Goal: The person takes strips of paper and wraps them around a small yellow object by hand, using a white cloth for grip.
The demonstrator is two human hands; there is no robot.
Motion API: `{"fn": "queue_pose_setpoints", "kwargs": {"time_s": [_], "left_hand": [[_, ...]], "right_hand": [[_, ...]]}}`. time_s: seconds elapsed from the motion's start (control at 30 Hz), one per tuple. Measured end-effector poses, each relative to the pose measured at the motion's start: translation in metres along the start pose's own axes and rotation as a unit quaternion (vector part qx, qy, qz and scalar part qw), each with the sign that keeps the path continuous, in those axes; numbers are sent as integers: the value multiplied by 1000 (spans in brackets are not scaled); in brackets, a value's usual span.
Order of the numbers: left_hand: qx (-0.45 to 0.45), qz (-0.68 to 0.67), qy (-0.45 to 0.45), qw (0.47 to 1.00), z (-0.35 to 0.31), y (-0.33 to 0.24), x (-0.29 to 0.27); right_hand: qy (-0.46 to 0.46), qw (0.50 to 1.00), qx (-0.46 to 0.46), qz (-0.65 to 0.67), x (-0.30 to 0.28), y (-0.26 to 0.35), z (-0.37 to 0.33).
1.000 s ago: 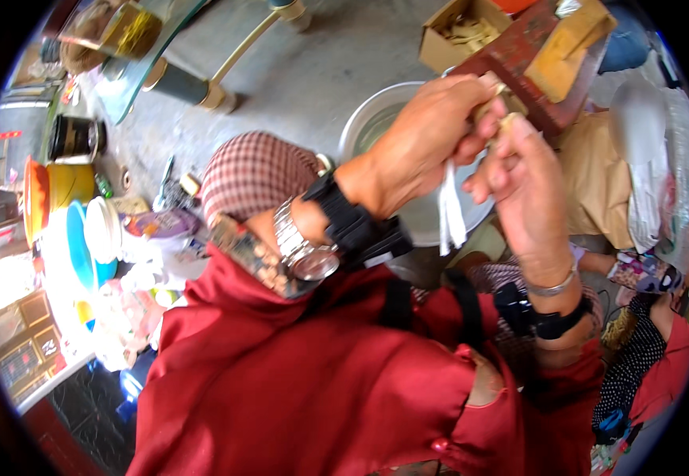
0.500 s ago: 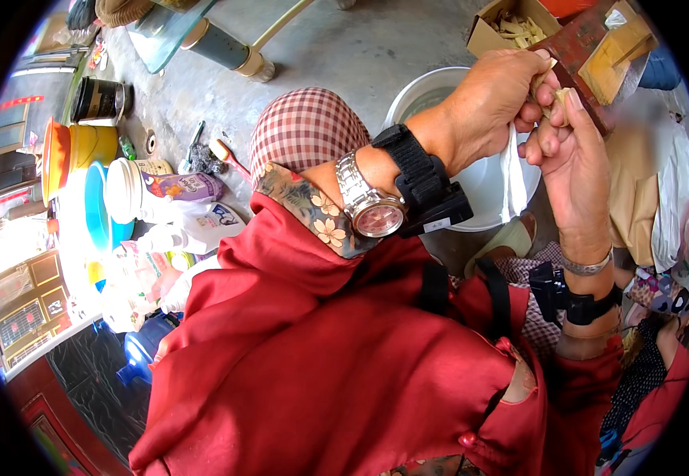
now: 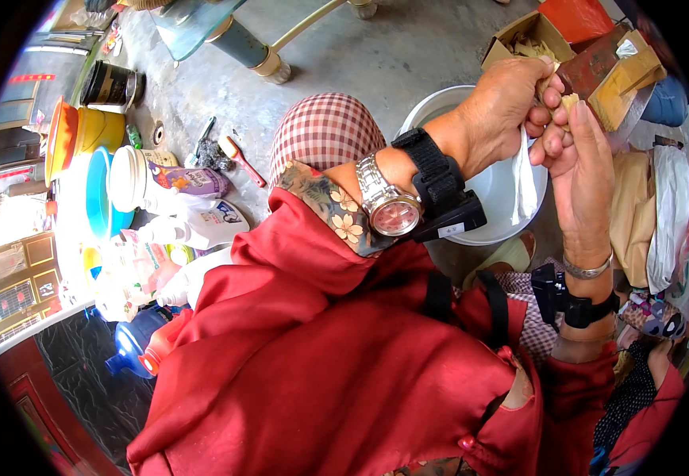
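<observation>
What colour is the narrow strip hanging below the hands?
The strip is white; it shows best in the head view.

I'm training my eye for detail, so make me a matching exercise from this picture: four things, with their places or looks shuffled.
1. Wristwatch
2. Basin
3. Brush
4. Pale piece

A. Red-handled, on the floor
B. Held in the right hand
C. Worn on the left arm
D. Round and white

Pairs: 1-C, 2-D, 3-A, 4-B.
</observation>
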State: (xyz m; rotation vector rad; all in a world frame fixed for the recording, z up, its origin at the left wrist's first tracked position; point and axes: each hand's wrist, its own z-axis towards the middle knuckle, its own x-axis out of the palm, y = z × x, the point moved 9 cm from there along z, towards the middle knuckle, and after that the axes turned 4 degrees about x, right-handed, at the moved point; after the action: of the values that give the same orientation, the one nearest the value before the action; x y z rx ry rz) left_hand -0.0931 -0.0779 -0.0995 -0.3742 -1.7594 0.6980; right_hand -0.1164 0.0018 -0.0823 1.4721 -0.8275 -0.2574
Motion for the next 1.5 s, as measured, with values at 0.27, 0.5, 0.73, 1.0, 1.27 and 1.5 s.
{"fn": "queue_pose_setpoints", "kwargs": {"time_s": [0.27,0.5,0.73,1.0,1.27,1.5], "left_hand": [[-2,-49,13,999,-1,-6,3],[-6,-71,8,997,0,-6,4],[-5,-76,9,997,0,-4,5],[-4,-62,15,998,-1,-3,4],[5,-23,19,1000,-2,-2,2],[25,-14,50,998,-4,-10,14]], "right_hand": [[19,999,-20,-25,11,10,0],[20,999,-30,-40,15,14,-1],[22,998,-29,-44,11,15,-1],[-5,996,-30,-86,10,16,-4],[-42,993,-45,-103,12,16,-6],[-12,994,-62,-86,5,23,-6]]}}
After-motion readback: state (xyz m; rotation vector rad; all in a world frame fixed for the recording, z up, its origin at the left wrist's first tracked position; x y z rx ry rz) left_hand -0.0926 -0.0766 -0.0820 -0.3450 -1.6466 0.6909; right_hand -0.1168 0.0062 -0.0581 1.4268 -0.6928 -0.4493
